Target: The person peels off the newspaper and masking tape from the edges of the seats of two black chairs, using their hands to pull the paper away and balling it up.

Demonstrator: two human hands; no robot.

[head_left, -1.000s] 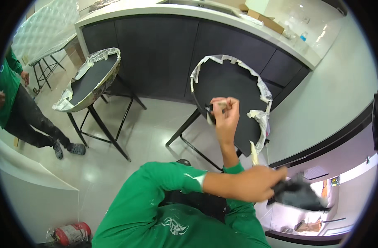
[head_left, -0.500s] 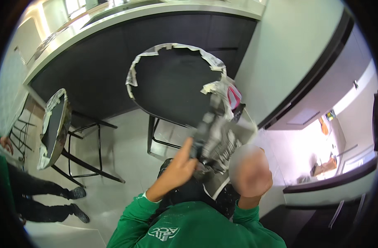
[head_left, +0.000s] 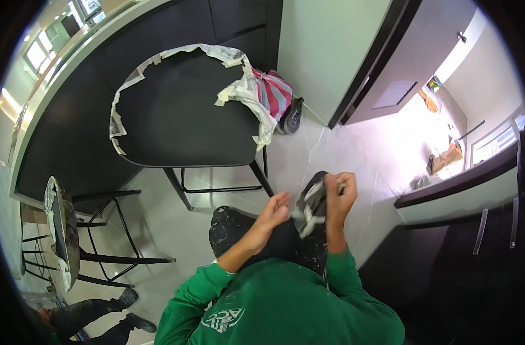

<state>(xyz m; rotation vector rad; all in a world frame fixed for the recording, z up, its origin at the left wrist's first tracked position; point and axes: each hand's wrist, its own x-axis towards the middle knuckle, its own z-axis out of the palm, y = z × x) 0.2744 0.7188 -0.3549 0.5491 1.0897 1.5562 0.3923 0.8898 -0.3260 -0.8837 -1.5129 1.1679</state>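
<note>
In front of my lap, my right hand (head_left: 340,201) is closed on a crumpled strip of printed newspaper (head_left: 312,208), which is blurred by motion. My left hand (head_left: 272,213) is just to the left of the paper, fingers slightly apart, with nothing visible in it. Ahead of me stands a stool (head_left: 182,115) with a black seat and dark legs. Newspaper and pale masking tape (head_left: 239,91) line much of its rim, and a wider flap of them hangs at the right side. The near edge of the seat shows bare.
At the left, a second stool (head_left: 67,230) also has paper and tape around its edge. A co-worker's legs (head_left: 101,310) show at lower left. A red and grey striped bag (head_left: 272,95) and a dark shoe (head_left: 293,117) lie behind the stool. Dark cabinets (head_left: 440,276) stand at right.
The larger newspaper sheet between my hands now shows as a small strip in my right hand. My left hand has come off the paper. The view has shifted, moving the stool leftward.
</note>
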